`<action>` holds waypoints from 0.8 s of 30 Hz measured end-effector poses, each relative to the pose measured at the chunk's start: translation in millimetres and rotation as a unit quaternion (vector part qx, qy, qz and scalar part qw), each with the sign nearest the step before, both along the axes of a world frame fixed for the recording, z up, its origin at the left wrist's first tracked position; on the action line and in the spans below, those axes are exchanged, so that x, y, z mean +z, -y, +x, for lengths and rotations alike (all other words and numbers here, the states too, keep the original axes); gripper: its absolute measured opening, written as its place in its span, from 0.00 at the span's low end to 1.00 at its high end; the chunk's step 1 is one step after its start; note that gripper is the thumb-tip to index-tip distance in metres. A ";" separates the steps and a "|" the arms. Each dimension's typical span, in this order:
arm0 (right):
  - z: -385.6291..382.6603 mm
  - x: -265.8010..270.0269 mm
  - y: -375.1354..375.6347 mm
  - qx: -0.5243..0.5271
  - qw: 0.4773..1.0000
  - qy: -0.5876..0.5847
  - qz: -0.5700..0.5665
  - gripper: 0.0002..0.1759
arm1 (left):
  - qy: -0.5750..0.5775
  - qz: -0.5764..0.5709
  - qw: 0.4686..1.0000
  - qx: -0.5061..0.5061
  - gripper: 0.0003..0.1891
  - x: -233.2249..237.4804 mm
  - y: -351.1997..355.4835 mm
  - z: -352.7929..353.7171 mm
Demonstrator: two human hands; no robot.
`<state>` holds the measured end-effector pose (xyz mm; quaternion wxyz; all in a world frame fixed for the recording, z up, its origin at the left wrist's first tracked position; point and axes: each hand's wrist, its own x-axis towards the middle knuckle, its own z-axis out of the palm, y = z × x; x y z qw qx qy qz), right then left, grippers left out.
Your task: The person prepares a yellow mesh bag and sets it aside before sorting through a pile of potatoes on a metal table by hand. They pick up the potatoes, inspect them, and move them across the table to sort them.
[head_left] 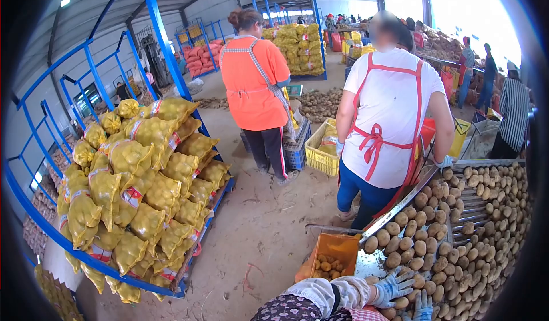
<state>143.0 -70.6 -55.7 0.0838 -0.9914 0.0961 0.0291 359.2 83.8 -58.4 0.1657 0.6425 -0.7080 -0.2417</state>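
My left hand (393,288), in a light-blue and white glove, lies over potatoes (419,262) at the lower end of the sorting table. Its fingers are stretched out and spread. Just to its right, at the bottom edge, the gloved fingers of my right hand (423,307) extend among the potatoes; the rest of that hand is cut off. Neither hand visibly grips a potato. Beside my left forearm hangs an orange-lined bag or bin (337,246) with several potatoes inside.
A blue-framed rack (108,266) holds stacked yellow net bags (134,161) on the left. A person in a white shirt (394,115) stands at the table's far side. Another in an orange top (251,81) stands near a yellow crate (320,158) and a blue crate (296,154).
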 end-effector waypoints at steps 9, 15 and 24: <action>7.2 6.6 -9.2 -0.019 0.999 0.034 0.023 0.43 | 0.023 -0.035 0.999 0.012 0.40 -19.5 -5.8 -1.0; 36.5 38.5 -37.8 -0.046 0.997 -0.052 -0.026 0.44 | 0.010 0.018 0.999 0.035 0.48 7.2 -34.0 14.5; 55.2 47.2 -49.8 -0.101 0.991 -0.013 0.088 0.42 | -0.083 -0.255 0.957 0.108 0.22 -2.2 -32.7 37.6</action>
